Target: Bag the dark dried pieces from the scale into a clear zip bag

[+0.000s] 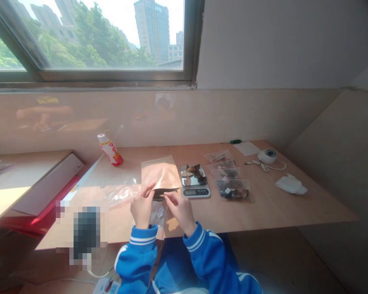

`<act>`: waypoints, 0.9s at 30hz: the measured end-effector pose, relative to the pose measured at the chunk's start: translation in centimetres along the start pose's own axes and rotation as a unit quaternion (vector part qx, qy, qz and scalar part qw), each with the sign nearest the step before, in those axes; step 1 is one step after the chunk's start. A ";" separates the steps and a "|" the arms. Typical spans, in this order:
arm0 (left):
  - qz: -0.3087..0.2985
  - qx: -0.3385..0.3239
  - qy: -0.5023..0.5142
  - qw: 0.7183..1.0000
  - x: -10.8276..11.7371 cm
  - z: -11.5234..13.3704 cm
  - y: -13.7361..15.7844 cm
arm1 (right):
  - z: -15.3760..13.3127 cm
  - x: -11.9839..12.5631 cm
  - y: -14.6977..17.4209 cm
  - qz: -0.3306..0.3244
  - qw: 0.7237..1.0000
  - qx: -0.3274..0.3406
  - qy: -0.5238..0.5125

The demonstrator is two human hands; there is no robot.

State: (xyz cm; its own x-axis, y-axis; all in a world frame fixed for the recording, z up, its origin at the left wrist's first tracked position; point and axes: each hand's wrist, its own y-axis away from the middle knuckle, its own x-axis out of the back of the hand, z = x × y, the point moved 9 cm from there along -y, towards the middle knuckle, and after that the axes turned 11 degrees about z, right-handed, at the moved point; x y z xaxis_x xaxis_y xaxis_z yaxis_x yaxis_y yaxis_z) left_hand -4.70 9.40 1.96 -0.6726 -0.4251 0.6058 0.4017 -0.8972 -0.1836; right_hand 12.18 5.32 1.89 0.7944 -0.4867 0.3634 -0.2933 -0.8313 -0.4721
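A brown kraft paper bag (pixel 161 169) lies on the table with its dark mouth facing me. My left hand (pixel 141 207) is closed on the left side of the bag's opening, thumb near the rim. At the right side of that opening, my right hand (pixel 181 209) pinches a small pale piece (pixel 162 195), too small to name. Just right of the bag stands a digital scale (pixel 196 192). Several brown, black and pale dried pieces (pixel 190 173) rest on its plate.
Clear plastic bags (pixel 122 194) lie left of the paper bag. Zip bags (pixel 234 190) with dark pieces are right of the scale. A red-and-white bottle (pixel 110 150) stands at the back left. Farther right are a white dome camera (pixel 266 156), a crumpled tissue (pixel 291 184) and a green-handled tool (pixel 235 141).
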 end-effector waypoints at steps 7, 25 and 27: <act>0.006 0.000 -0.003 1.000 0.5 0.3 0.3 | 2.1 -3.0 0.8 -0.063 0.993 -0.033 0.097; 0.000 -0.013 0.021 1.000 -0.6 -0.7 0.3 | 3.1 -3.1 1.6 -0.119 0.981 -0.057 0.143; 0.001 -0.016 0.023 1.000 -0.6 -0.6 0.3 | 3.1 -3.1 1.6 -0.124 0.980 -0.058 0.143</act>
State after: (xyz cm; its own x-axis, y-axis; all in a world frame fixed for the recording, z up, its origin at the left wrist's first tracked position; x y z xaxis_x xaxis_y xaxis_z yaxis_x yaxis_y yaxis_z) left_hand -4.48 9.30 1.08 -0.7003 -0.4313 0.5688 0.3837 -0.8994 -0.2095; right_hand 10.88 6.36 -2.47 0.6717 -0.3067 0.6744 -0.1813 -0.9507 -0.2518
